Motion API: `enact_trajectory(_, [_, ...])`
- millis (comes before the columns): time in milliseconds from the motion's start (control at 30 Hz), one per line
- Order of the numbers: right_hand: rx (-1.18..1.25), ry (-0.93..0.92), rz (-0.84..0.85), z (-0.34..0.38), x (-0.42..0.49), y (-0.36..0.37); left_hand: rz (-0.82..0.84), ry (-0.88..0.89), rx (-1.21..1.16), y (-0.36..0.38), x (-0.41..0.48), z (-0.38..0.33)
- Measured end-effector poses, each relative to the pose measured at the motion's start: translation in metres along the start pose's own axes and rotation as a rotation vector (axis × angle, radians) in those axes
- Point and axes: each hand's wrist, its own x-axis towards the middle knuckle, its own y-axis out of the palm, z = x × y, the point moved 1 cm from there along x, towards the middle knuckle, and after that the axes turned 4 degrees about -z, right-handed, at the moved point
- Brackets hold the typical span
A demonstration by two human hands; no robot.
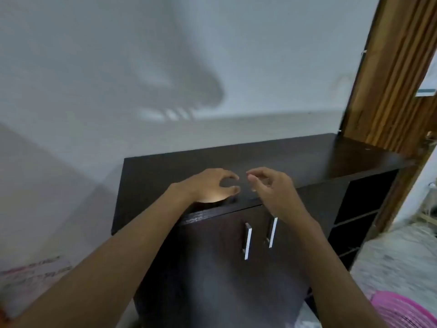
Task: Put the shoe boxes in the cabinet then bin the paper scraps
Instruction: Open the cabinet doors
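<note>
While loosely curled, hands over cabinet.

On my feed I see the person's bare left hand and bare right hand. The left forearm and right forearm are uncovered down to the frame's lower edge. Blur softens the fingers.

Home: dark cabinet, wooden doorframe

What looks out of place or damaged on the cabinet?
Nothing stands out. The cabinet stands straight with both doors shut, and no spill or damage shows on its top. The left hand and right hand hold nothing. The picture is somewhat blurred.
</note>
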Motion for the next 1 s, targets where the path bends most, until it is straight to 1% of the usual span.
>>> enact_trajectory(33, [0.034,0.044,-0.032,-0.007,-0.007,0.002,0.026,0.031,0.028,0.009,0.001,-0.004])
enact_trajectory(100, [0.053,0.141,-0.108,-0.023,-0.022,0.008,0.022,0.054,0.088,0.023,0.004,-0.006])
enact_trajectory(167, [0.056,0.240,-0.112,-0.041,-0.040,0.017,-0.012,0.026,0.084,0.032,0.004,-0.005])
enact_trajectory(300, [0.017,0.370,0.003,-0.055,-0.057,0.030,-0.084,0.004,0.092,0.037,0.002,-0.002])
enact_trajectory(467, [0.130,0.439,0.111,-0.055,-0.068,0.047,-0.095,-0.062,0.116,0.037,-0.004,-0.011])
enact_trajectory(600, [0.243,0.450,0.021,-0.057,-0.075,0.059,-0.106,-0.116,0.118,0.040,-0.006,-0.011])
enact_trajectory(733, [0.364,0.532,-0.124,-0.055,-0.088,0.069,-0.123,-0.156,0.115,0.041,-0.007,-0.014])
enact_trajectory(867, [0.367,0.595,-0.188,-0.048,-0.104,0.067,-0.116,-0.130,0.096,0.039,-0.011,-0.016])
enact_trajectory(1000, [0.336,0.627,-0.214,-0.034,-0.119,0.061,-0.094,-0.088,0.076,0.037,-0.015,-0.014])
